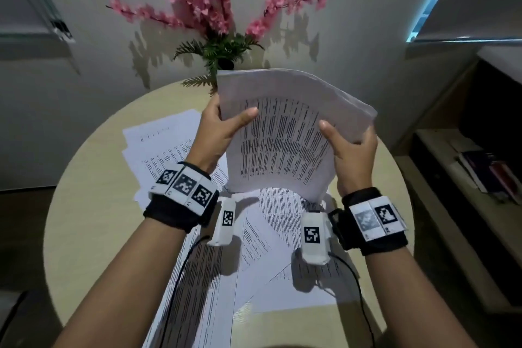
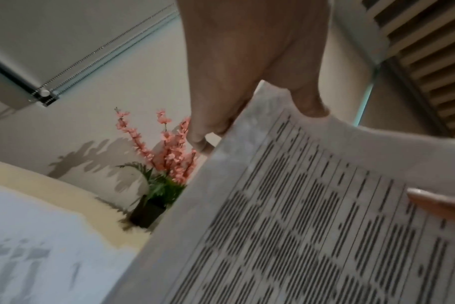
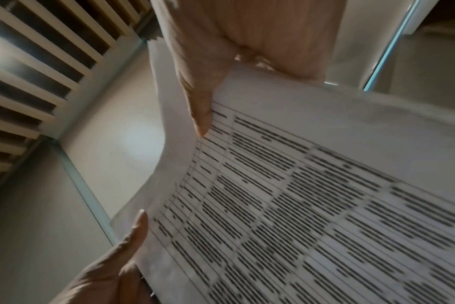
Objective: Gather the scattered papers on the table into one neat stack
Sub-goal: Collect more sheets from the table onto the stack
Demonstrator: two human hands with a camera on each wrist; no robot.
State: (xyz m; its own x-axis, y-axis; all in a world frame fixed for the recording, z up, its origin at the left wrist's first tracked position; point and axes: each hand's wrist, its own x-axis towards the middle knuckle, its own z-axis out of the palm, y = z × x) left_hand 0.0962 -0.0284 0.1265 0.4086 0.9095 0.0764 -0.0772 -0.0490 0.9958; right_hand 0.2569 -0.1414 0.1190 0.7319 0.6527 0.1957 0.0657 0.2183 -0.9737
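Holding a stack (image 1: 285, 133) upright above a round pale worktop (image 1: 84, 206), bottom edge nearly touching the loose sheets below. Gripping the stack's left edge with the left hand (image 1: 217, 133), thumb lying across the printed front, fingers curling behind. Clasping the right edge with the right hand (image 1: 353, 155), thumb on the front too. Bowing slightly at the top. Lying scattered and overlapping under the wrists: loose sheets (image 1: 169, 155), printed with dense table rows. Standing at the far rim against a plain wall: a dark pot of pink blossoms (image 1: 217, 20), throwing shadows. Hanging at upper left, a roller blind (image 1: 31, 8); sitting at right, a low shelf (image 1: 463, 167) with books (image 1: 488, 175).
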